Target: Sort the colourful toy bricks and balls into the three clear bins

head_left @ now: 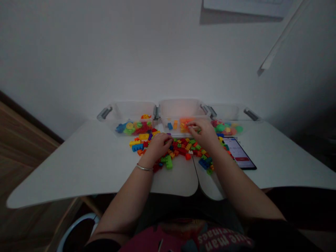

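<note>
A heap of small plastic building bricks (181,150) in red, yellow, green, blue and orange lies on the white table (86,161) in front of me. My left hand (160,144) rests on the left part of the heap, fingers curled down among the bricks. My right hand (203,133) is raised at the front edge of the middle clear bin (181,110), fingers pinched together near orange pieces; what they hold is too small to make out. A thin bracelet (144,168) circles my left wrist.
Three clear plastic bins stand in a row at the wall: the left bin (126,112) holds mixed bricks and round pieces, the right bin (231,113) holds green and red round pieces. A phone (240,154) with a lit screen lies right of the heap.
</note>
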`<state>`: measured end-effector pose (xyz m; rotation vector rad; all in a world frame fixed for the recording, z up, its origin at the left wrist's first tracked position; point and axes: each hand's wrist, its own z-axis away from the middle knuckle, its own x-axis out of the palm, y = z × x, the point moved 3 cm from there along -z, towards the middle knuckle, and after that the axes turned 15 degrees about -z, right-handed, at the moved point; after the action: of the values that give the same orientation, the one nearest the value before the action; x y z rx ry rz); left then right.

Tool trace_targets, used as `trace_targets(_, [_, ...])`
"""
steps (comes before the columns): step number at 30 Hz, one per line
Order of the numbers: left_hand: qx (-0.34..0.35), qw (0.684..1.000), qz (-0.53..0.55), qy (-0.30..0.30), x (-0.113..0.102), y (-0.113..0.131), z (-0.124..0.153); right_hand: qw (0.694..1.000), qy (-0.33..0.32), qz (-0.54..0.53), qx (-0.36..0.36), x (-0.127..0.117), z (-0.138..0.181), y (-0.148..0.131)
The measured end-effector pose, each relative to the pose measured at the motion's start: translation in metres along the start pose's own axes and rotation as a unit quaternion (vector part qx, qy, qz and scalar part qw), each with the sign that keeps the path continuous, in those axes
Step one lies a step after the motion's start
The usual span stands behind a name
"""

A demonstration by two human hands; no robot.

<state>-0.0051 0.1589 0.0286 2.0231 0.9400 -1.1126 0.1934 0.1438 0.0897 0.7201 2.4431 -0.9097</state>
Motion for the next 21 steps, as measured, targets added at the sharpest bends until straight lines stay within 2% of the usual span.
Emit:
trace_targets(4, [0.002,1.000,0.004,0.002,0.001,0.001,0.000,0.996,-0.084,0.030,0.016,0.018,0.037,-0.007])
trace_targets(10, [0.007,1.000,0.000,-0.009,0.004,0.000,0.000,0.985,-0.148,0.083,-0.006,0.042,0.075,0.000])
trace_targets(21, [0.014,1.000,0.001,-0.007,0.003,0.002,0.000,0.982,-0.159,0.095,0.025,0.049,0.079,0.004])
